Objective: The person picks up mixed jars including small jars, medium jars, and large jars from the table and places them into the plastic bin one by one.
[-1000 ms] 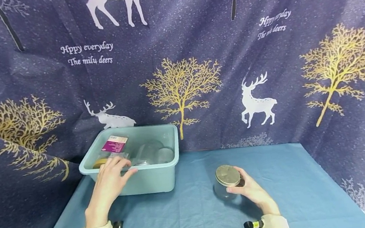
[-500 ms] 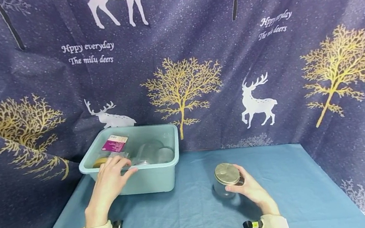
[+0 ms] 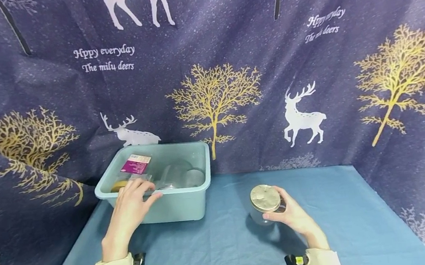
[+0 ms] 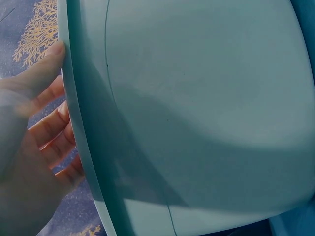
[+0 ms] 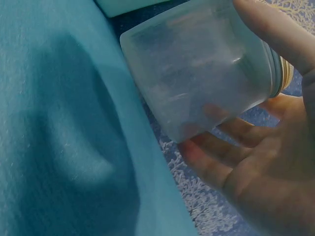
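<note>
My right hand (image 3: 292, 213) holds a clear jar (image 5: 197, 69) with a gold lid (image 3: 265, 198), thumb on one side and fingers on the other. The jar's base hangs close over the blue cloth, and its see-through wall looks empty in the right wrist view. My left hand (image 3: 132, 208) lies at the front rim of a light teal basin (image 3: 173, 205), fingers loosely bent over the edge. In the left wrist view its thumb (image 4: 51, 51) meets the rim, and the fingers are partly hidden behind it.
Inside the basin lie a purple-and-white packet (image 3: 135, 164), a yellow round item (image 3: 118, 186) and clear containers (image 3: 178, 174). A dark printed curtain (image 3: 223, 29) hangs directly behind the blue-covered table (image 3: 218, 246).
My right hand has raised the jar slightly, and its lid faces the head camera a little more. The left hand stays at the basin's rim. The head view has shifted slightly.
</note>
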A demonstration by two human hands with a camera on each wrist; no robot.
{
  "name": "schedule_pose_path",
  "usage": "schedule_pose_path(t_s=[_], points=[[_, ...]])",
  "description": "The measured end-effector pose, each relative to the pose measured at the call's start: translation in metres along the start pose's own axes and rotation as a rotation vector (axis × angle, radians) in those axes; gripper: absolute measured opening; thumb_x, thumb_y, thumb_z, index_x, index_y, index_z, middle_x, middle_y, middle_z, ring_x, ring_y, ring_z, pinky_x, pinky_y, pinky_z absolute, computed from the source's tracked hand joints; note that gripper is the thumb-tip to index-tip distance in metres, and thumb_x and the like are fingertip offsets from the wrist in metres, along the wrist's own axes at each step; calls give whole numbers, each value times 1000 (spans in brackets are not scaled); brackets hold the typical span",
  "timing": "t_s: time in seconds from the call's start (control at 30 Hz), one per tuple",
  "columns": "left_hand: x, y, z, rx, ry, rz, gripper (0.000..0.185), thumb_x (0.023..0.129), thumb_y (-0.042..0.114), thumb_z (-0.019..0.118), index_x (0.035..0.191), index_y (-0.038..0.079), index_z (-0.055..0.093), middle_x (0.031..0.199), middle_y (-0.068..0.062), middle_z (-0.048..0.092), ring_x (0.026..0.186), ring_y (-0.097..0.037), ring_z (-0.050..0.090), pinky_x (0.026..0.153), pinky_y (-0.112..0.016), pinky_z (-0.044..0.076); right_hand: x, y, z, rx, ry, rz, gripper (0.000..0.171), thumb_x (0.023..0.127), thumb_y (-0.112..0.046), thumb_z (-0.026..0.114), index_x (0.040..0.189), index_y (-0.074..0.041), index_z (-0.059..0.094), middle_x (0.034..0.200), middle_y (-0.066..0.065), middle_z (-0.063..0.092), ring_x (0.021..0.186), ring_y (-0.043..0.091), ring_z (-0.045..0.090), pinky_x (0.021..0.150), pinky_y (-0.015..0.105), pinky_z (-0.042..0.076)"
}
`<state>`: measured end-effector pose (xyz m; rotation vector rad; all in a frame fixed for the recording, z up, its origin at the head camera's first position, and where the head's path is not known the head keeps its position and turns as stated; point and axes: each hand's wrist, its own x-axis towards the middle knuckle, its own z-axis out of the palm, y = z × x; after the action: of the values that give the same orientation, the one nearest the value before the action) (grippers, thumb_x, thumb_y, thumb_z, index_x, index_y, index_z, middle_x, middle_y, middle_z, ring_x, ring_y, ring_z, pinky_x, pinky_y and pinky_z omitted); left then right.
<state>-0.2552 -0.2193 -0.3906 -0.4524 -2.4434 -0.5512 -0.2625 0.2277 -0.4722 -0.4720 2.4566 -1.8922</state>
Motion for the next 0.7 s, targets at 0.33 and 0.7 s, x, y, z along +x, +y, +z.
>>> schedule_pose_path(t_s=[0.33,0.7], points=[[-1,-1,1,0,-4,-4,23,82,28,80,93,11,69,94,-4,61,92,-26,53,77,-44,38,3,-18,8,-103,59,-30,90,73,-8,86,147,-7,34,133,17,49,114,30,53,94,44,44],[0,0,1,2,24,13,23,80,26,82,91,10,69,92,-4,62,90,-26,53,75,-43,37,27,-45,7,-327,108,-253,94,67,-21,92,145,-12,39,139,12,50,123,32,51,99,53,41]])
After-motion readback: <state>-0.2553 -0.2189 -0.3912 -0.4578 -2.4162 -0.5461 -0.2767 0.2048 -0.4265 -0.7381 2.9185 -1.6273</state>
